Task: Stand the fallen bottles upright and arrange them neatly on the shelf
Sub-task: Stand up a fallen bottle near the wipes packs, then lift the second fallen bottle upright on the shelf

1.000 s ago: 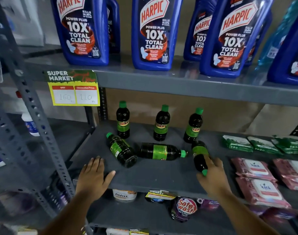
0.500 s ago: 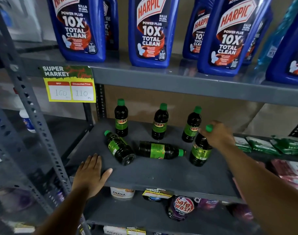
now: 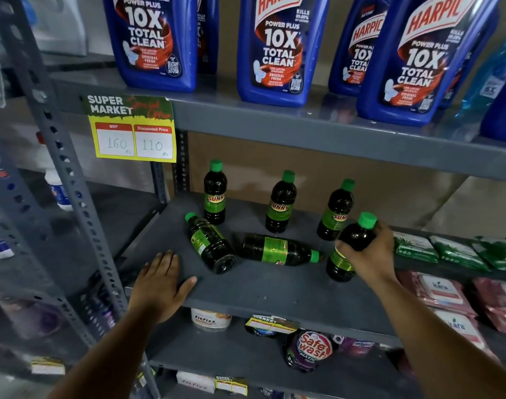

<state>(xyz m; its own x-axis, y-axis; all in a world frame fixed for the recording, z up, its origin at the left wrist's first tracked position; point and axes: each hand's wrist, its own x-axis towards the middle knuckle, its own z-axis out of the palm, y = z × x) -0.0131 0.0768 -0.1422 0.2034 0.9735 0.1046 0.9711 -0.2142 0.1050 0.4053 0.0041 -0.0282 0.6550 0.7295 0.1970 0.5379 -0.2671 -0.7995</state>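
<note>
The shelf [image 3: 275, 292] is plain grey. On it, the bottles [image 3: 280, 201] are near-black with green caps and green labels lettered in red and yellow. Above the shelf stand blue jugs [image 3: 275, 50] with red-and-white labels — right of the bottles, green packets [image 3: 416, 246] and pink packs [image 3: 439, 289].

We see a matt grey painted-metal shelf [image 3: 275, 292] under glossy dark plastic bottles with smooth green plastic caps [image 3: 280, 203]. We note shiny blue plastic cleaner jugs [image 3: 277, 53] above, a yellow paper price tag [image 3: 133, 131], and glossy soft plastic wipe packs [image 3: 442, 289].
</note>
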